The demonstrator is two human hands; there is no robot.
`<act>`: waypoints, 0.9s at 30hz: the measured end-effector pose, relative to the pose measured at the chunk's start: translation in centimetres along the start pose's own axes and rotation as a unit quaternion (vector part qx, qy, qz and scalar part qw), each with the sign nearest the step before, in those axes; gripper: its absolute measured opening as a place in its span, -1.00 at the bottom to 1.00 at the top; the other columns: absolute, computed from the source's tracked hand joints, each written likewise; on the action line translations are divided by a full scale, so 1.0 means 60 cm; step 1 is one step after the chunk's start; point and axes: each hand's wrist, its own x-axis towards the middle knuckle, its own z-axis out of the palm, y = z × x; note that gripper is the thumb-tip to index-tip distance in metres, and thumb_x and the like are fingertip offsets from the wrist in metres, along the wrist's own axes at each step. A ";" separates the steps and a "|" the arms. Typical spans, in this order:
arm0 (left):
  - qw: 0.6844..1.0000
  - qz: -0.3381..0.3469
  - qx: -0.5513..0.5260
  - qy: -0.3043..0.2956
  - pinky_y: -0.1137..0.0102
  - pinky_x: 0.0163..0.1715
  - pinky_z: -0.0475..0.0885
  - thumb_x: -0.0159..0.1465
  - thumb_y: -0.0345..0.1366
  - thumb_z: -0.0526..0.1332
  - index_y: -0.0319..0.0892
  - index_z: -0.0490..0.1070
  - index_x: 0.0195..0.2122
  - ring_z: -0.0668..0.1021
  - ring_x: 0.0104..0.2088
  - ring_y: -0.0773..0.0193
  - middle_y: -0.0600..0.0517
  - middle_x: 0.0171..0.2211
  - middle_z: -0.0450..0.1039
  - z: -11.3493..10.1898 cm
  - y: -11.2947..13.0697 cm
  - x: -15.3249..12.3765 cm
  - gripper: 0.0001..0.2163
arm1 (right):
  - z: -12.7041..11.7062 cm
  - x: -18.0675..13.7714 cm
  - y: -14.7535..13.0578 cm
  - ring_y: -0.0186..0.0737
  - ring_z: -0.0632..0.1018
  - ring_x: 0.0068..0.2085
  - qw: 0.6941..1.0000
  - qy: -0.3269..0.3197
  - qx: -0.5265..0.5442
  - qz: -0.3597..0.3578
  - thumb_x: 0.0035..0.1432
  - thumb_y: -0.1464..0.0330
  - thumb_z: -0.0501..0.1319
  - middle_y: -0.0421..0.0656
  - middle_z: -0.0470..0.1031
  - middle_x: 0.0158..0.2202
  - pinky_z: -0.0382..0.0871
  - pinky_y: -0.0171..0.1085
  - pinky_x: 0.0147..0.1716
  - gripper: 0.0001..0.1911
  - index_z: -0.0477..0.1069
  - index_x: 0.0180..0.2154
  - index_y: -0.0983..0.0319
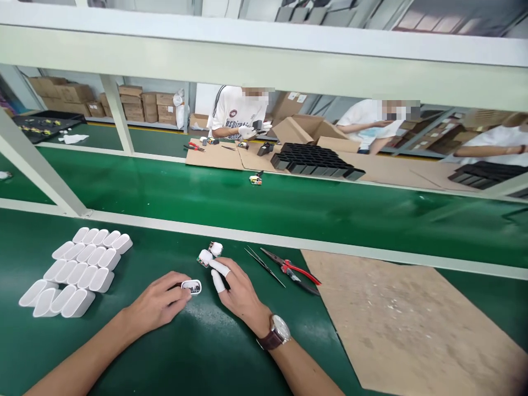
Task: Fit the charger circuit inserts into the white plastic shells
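black cases (311, 159) stand in rows beside an open cardboard box (293, 131).

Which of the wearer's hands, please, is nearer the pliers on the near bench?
The right hand: it is left of the pliers, with the tweezers between them; the left hand is farther left, holding a white case.

On our table (198, 357), rows of casings (77, 273) stand toward the left edge. Right of them, our left hand (159, 302) holds 1 open casing (199, 287). Near the far edge, 2 small assemblies (205, 257) lie at our right hand's (239, 294) fingertips; rightward come tweezers (270, 269), pliers (286, 267), then a board (396, 324).
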 end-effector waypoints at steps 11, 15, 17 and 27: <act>0.738 -0.437 -0.480 0.183 0.35 -0.25 0.62 0.20 -0.10 0.51 -0.19 0.56 -0.30 0.64 -0.30 0.24 0.00 -0.32 0.60 -0.009 0.007 0.038 -0.72 | 0.021 0.017 -0.009 0.15 0.39 0.19 0.990 -0.099 -0.098 -0.014 0.38 0.53 0.10 0.09 0.41 0.24 0.48 0.14 0.11 -0.55 0.29 0.26 0.28; 0.830 -0.415 -0.347 0.135 0.29 -0.25 0.63 0.20 -0.04 0.47 -0.20 0.57 -0.28 0.65 -0.32 0.19 -0.04 -0.32 0.63 -0.017 0.003 0.061 -0.69 | 0.022 0.012 -0.016 0.15 0.41 0.13 0.993 -0.096 -0.073 -0.009 0.34 0.48 0.17 0.11 0.41 0.19 0.47 0.14 0.08 -0.64 0.35 0.15 0.29; 0.902 -0.373 -0.194 0.100 0.26 -0.24 0.62 0.22 -0.02 0.42 -0.18 0.58 -0.28 0.66 -0.32 0.15 -0.06 -0.30 0.64 -0.029 -0.015 0.090 -0.69 | 0.022 0.011 -0.017 0.17 0.40 0.16 0.994 -0.093 -0.061 0.002 0.32 0.46 0.20 0.11 0.39 0.22 0.45 0.15 0.11 -0.61 0.33 0.16 0.27; 0.904 -0.384 0.134 0.132 0.22 -0.13 0.56 0.06 -0.26 0.41 -0.12 0.47 -0.50 0.67 -0.22 0.00 -0.02 -0.41 0.61 -0.145 -0.183 0.249 -0.86 | 0.022 0.005 -0.013 0.11 0.44 0.07 0.996 -0.075 -0.045 0.027 0.29 0.42 0.29 0.06 0.47 0.05 0.44 0.08 0.09 -0.49 0.27 0.23 0.29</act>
